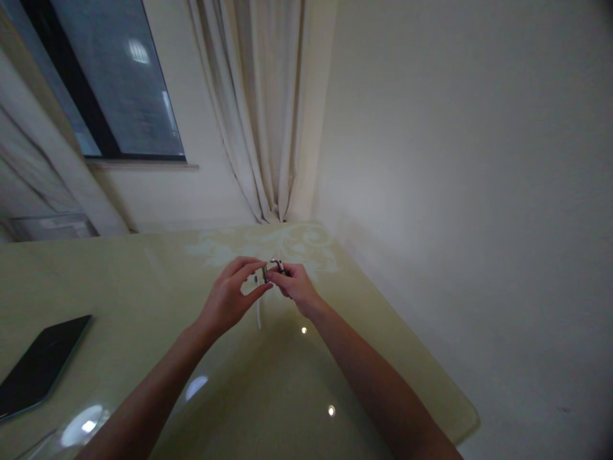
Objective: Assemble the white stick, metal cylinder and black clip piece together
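The work in hand looks like close two-handed handling of small parts, just below the centre of the frame: the left hand (pixel 225 299) pinches a small greenish piece (pixel 264 273) endwise between its thumb and fingertips, while the right hand (pixel 299 287) grasps a small metal piece (pixel 278 265) with a hooked, shiny end pointing up and to the left. The two pieces sit just beside each other; whether they touch or are joined is too small to tell. As a judgement, any fine adjustment here calls for the left pinch to stay steady and the right fingertips to do the small turning or pressing, with neither part slipping. Both forearms reach up from the lower edge of the frame and converge, the left one slanting rightward, the right one leftward, so that the fingertips meet above the glossy table (pixel 143 287). The left fingers arch over the greenish piece with the thumb underneath; the right fingers are curled in, the thumb laid toward the left hand. A thin white strip (pixel 259 314) shows below the left fingertips, its nature unclear. A dark flat slab (pixel 45 361) lies at the lower left, well apart from both hands.
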{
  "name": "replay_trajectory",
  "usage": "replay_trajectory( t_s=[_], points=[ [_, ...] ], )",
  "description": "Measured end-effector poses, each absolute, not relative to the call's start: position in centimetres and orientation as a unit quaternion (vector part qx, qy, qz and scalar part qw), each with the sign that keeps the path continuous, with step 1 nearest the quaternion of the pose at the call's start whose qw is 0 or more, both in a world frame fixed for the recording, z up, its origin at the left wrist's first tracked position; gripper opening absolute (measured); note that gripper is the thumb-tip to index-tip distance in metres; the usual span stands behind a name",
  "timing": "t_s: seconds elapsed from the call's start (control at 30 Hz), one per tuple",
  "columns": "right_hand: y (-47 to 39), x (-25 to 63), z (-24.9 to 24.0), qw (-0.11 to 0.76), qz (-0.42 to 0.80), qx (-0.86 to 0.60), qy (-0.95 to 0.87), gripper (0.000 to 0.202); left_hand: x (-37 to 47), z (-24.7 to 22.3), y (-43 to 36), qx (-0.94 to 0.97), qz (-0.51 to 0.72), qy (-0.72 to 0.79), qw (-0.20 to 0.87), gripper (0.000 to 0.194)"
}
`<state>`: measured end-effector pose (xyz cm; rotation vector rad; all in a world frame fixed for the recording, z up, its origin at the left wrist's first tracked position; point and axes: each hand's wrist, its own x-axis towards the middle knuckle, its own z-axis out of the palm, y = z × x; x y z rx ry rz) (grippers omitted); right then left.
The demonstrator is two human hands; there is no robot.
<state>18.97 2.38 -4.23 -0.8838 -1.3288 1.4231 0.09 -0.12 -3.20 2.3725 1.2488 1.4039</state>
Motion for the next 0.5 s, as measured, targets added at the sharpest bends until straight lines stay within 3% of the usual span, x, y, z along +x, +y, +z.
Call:
replay_trajectory(
  t_s=[0.5],
  points=[
    [2.01, 19.10, -3.22, 0.456, 0.698, -0.284, -0.474, 0.037, 0.24, -2.88, 0.01, 0.764, 0.515, 0.358, 0.149, 0.031]
  ],
)
